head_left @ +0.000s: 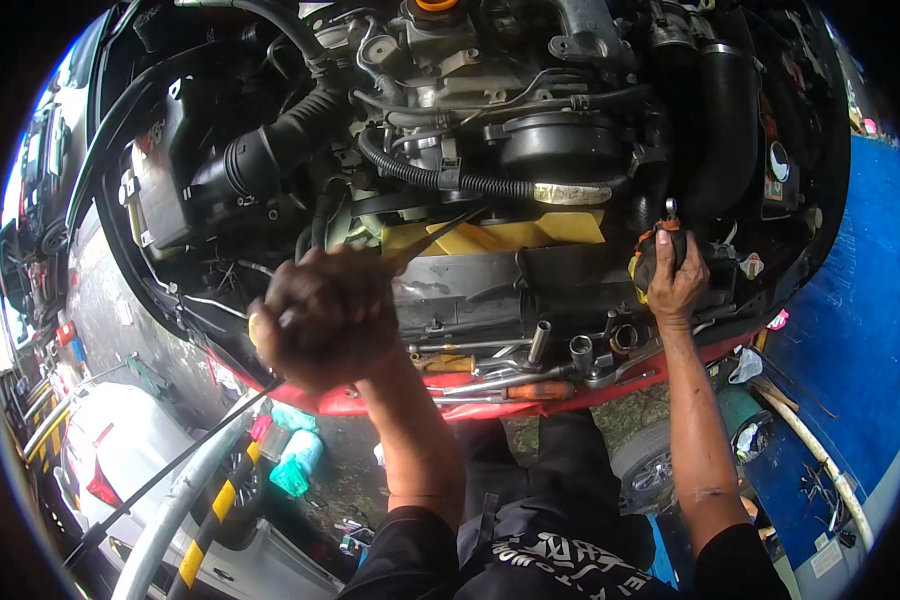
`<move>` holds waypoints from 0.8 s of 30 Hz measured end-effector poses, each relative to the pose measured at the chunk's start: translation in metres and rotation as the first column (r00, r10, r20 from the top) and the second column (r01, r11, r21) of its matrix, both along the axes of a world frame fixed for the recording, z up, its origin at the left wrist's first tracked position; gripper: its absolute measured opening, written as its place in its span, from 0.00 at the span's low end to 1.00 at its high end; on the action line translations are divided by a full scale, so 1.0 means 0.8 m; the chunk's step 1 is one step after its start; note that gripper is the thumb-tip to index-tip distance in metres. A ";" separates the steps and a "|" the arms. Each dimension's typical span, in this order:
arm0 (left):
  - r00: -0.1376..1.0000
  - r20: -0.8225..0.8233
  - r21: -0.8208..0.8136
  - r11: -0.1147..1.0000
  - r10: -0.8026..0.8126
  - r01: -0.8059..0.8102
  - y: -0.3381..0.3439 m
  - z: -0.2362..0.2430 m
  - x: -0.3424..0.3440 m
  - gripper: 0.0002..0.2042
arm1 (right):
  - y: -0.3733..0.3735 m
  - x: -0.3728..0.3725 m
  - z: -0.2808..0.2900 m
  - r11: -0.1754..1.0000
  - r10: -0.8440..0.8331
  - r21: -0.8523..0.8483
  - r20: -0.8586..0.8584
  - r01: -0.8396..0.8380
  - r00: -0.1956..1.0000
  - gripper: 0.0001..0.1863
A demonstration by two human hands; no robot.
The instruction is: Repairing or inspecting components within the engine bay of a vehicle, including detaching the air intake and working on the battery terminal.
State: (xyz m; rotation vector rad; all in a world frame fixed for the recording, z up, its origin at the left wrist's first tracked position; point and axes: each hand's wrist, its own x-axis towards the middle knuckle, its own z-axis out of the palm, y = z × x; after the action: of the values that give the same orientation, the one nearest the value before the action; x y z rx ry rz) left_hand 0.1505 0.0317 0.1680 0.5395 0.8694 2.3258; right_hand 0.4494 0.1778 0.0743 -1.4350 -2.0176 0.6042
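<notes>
My left hand (pixel 325 315) is closed in a fist, slightly blurred, over the front left of the engine bay. From it a long, thin dark-shafted tool (pixel 438 236) slants up to the right across the yellow fan blades (pixel 550 230); its tip lies below the ribbed black hose. A bit of yellow shows at the fist's outer side, perhaps the handle's end. On the right, my right hand (pixel 678 275) has its fingers around a rounded black thing with orange and yellow edges (pixel 652 262). A small metal ring (pixel 670 207) sticks up beyond the fingertips. Its exact kind is not clear.
Along the front edge lie sockets (pixel 581 350), wrenches and an orange-handled screwdriver (pixel 540 391) on a red cover (pixel 320 398). A black air duct (pixel 285 150) and the engine (pixel 450 85) fill the bay. A metal prop rod and striped bar stand at the lower left.
</notes>
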 end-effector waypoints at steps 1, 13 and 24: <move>1.000 0.029 -0.032 0.999 0.004 -0.003 0.004 -0.011 0.003 0.23 | 0.000 0.000 -0.001 0.999 0.001 0.038 0.021 -0.001 1.000 0.20; 0.992 0.121 -0.164 0.986 0.033 -0.013 0.045 -0.098 0.019 0.17 | 0.000 0.002 0.007 1.000 0.024 -0.021 0.018 -0.023 1.000 0.19; 0.996 0.083 -0.275 0.962 0.022 0.002 0.049 -0.121 -0.012 0.18 | 0.004 -0.011 0.024 0.994 0.096 -0.055 0.044 -0.094 0.994 0.15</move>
State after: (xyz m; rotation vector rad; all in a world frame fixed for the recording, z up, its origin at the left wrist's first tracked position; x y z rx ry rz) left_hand 0.1409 0.0710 0.0711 0.3160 1.1324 2.1706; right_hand 0.4409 0.1808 0.0935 -1.4016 -2.1311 0.6748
